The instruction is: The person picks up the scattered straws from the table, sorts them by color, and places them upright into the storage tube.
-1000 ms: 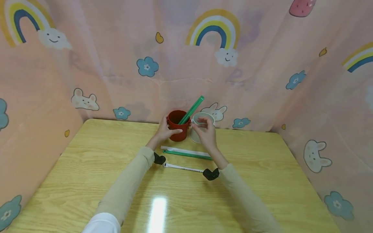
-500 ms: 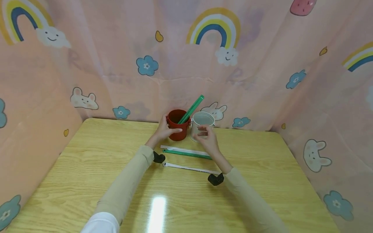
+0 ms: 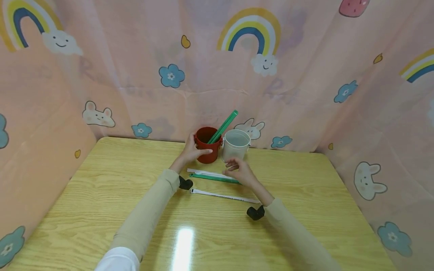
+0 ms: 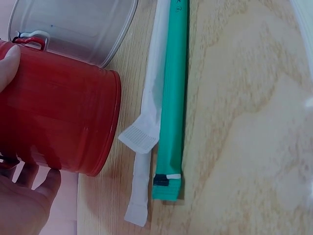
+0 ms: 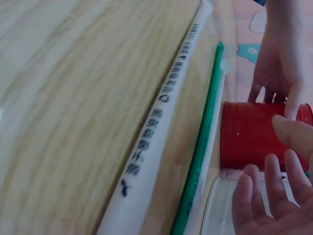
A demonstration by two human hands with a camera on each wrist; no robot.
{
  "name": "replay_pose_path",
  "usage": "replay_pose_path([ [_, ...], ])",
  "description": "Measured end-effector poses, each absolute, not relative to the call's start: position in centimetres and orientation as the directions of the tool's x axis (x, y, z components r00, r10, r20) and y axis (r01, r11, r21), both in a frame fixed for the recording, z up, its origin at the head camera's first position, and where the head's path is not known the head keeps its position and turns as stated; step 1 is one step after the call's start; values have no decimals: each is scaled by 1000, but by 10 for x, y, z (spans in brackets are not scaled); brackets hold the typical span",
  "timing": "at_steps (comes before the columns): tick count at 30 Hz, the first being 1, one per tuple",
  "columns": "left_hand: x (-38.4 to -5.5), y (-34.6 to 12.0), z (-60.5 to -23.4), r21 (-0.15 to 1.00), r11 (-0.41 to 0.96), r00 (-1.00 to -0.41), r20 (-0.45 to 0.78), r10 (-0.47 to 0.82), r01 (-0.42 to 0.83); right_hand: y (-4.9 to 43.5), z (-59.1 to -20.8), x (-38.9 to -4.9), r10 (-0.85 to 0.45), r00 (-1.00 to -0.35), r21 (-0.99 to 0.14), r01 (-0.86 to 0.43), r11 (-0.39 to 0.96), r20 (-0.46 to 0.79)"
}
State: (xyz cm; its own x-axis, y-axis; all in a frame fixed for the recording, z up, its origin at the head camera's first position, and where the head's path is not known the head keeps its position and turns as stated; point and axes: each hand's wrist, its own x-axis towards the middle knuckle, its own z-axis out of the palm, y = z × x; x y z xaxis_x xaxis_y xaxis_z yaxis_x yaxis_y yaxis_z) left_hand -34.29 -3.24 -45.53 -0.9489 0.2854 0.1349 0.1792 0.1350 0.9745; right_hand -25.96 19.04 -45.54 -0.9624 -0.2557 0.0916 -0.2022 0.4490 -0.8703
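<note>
My left hand (image 3: 191,152) grips the small red bucket (image 3: 208,155), thumb across its near side. Green wrapped straws (image 3: 224,126) lean out of that bucket toward the right. Just to its right stands a white bucket (image 3: 236,148). My right hand (image 3: 241,171) hovers in front of the white bucket, fingers loosely bent with nothing between them. Below it on the table lies a green wrapped straw (image 4: 172,98), side by side with white wrapped straws (image 4: 154,73); the hand hides their right ends in the head view.
Nearer the front, another white wrapped straw (image 3: 222,195) with dark print lies across the wooden table (image 3: 112,195). A pink patterned curtain (image 3: 203,101) hangs right behind the buckets and along both sides. Black wrist mounts (image 3: 255,213) sit under the wrists.
My right hand has come back from the white bucket's opening, down and toward me, over the straws. My left hand keeps its grip on the red bucket.
</note>
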Motion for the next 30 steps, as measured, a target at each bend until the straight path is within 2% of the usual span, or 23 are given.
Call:
replay_pose_path([
  [11,-342,-31,-454,965,191,-957,129,260,182,193,-460,-257,-383,-922,-816,-267,513,61],
  [30,-341,-31,-453,964,191,-956,134,260,187,198,-461,-257,-447,-894,-757,-279,591,-19],
])
